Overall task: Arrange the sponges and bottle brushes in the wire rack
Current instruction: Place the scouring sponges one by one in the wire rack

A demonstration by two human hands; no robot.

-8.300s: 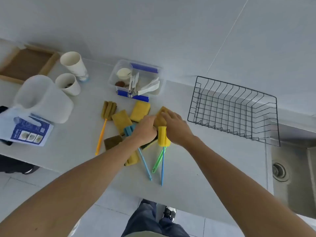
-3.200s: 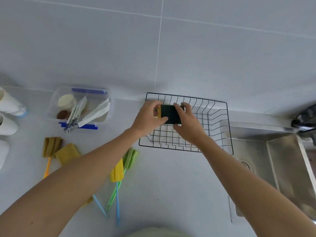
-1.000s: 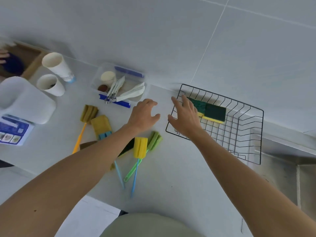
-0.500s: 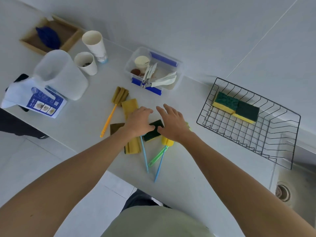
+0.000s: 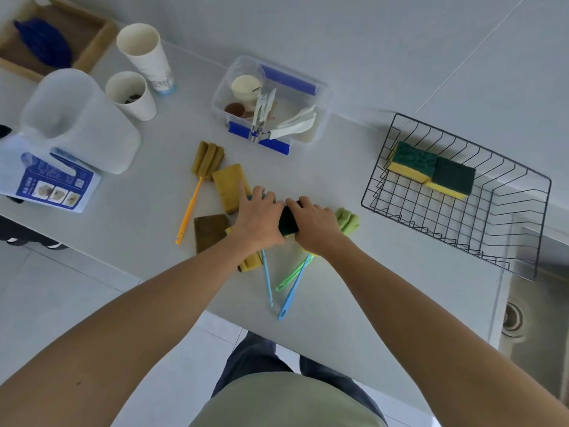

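Counter (image 5: 385, 272): dark-green sponge (image 5: 288, 223) (apparently yellow-backed) between hands.

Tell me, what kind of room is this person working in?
Most likely a kitchen or a similar wash-up area. A sink with a drain is set into the grey countertop, a black wire rack beside it holds two green and yellow sponges, and the wall behind is tiled.
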